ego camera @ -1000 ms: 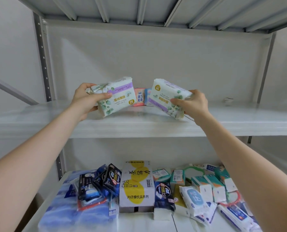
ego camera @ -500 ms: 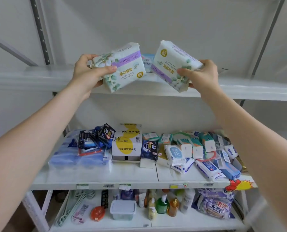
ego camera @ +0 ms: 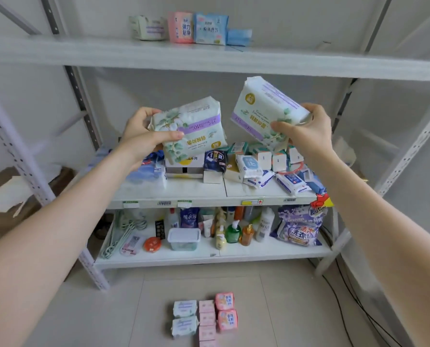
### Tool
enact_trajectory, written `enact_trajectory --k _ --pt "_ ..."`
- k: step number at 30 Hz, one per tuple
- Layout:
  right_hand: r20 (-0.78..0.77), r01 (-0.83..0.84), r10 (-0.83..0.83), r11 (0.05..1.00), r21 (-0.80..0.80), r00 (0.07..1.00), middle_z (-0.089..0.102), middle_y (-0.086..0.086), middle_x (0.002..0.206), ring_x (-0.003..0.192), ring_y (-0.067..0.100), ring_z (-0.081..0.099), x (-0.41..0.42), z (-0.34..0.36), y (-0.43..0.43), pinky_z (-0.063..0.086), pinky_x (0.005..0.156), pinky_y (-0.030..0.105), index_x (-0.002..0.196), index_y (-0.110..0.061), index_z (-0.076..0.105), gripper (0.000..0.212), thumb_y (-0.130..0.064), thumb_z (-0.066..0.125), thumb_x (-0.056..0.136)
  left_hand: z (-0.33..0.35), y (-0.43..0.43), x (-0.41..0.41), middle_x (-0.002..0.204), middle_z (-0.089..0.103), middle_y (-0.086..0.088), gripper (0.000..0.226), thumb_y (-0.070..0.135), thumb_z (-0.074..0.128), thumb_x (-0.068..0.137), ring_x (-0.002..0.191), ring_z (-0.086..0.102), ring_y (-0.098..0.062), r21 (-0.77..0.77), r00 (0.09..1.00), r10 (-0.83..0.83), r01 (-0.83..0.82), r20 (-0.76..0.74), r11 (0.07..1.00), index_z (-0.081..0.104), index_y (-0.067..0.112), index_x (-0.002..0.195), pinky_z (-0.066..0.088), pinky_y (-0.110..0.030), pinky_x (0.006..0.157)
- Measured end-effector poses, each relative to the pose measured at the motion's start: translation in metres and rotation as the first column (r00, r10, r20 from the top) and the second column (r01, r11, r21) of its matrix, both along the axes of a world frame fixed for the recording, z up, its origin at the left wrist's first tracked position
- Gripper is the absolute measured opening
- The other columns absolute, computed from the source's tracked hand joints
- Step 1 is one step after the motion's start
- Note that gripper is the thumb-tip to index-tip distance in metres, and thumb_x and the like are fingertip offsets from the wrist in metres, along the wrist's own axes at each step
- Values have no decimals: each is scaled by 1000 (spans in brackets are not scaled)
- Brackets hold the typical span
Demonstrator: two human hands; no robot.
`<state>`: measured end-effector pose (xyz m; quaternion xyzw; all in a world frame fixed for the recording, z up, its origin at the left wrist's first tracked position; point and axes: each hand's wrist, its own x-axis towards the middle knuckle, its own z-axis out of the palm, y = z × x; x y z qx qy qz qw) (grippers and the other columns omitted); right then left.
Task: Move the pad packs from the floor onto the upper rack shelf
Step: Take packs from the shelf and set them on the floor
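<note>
White metal rack (ego camera: 66,78) with perforated uprights fills the view, three shelves showing. Beige tiled floor (ego camera: 83,309) in front of it, with open floor left of the packs lying there. Black cables (ego camera: 346,296) run along the floor at right.

Upper rack shelf (ego camera: 209,58): front edge runs across the top. A row of four packs stands at the back: pale green-white pack (ego camera: 147,27), pink pack (ego camera: 181,27), light blue pack (ego camera: 210,28), small blue pack (ego camera: 239,36). Bare board shows on either side of the row.

Middle shelf (ego camera: 184,194) is crowded with boxes and wipe packets. Lower shelf (ego camera: 234,251) holds bottles, a tub and a purple detergent bag.

Left hand (ego camera: 144,136) grips a white leaf-print pad pack with purple band (ego camera: 196,126) by its left end, thumb across the front and fingers behind. Right hand (ego camera: 306,131) pinches a second white leaf-print pad pack (ego camera: 266,108) at its right end, the pack tilted with its top corner up. Both packs are in the air in front of the middle shelf, below the upper shelf edge and not touching it, with a gap between them.

Floor cluster of small pad packs (ego camera: 206,319), white-green and pink, lies near the bottom edge, well apart from the rack's feet.
</note>
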<state>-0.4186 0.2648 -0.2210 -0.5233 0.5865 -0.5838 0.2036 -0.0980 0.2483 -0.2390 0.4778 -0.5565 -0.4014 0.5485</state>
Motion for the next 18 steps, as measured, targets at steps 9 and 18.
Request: enact_trajectory --k 9,18 --pt "-14 -89 93 978 191 996 58 -7 103 95 12 64 -19 -120 72 59 69 29 120 -14 48 67 -19 86 65 -129 69 -12 110 68 -4 78 16 95 49 99 67 -20 223 990 27 -57 139 973 53 19 115 57 -39 80" --pt "-29 -108 129 916 387 991 59 -11 97 88 7 61 -26 -246 136 49 64 16 113 -16 50 63 -17 87 63 -262 149 -15 110 67 -1 69 5 92 54 100 65 -17 403 987 50 -109 155 909 53 20 109 55 -35 82"
